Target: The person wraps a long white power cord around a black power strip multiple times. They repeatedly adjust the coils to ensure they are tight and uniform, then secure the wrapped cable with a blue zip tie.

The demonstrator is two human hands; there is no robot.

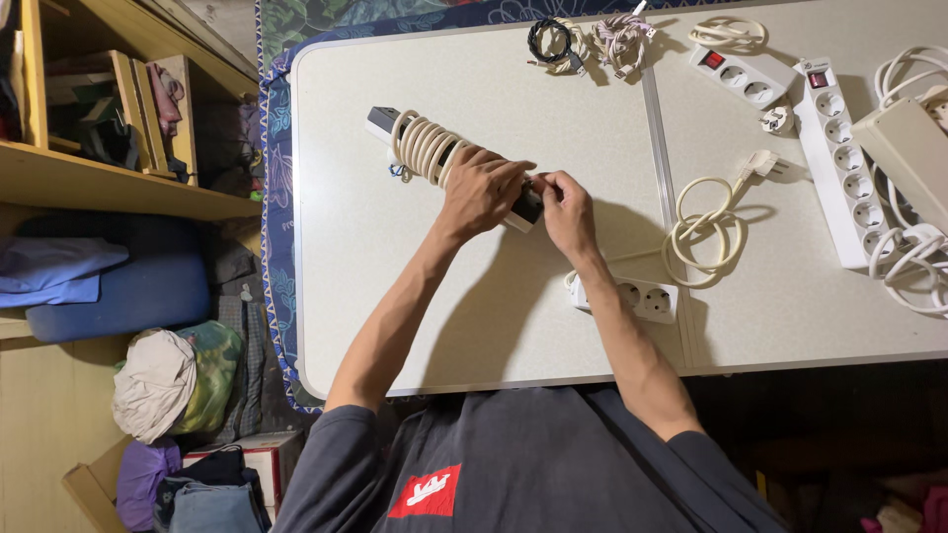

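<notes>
A dark power strip (383,122) lies at an angle on the white table (375,286), with its cream cable (423,146) wound round it in several turns. My left hand (482,188) is closed over the near end of the strip. My right hand (567,207) touches that same end with its fingertips pinched together, seemingly on the cable's end, which the fingers hide.
A small white power strip (644,297) with a coiled cream cord (703,235) and plug (762,164) lies right of my hands. Further right are two more white strips (851,178) (743,75), a beige box (913,148) and loose cables (591,41). Wooden shelves (109,178) stand left.
</notes>
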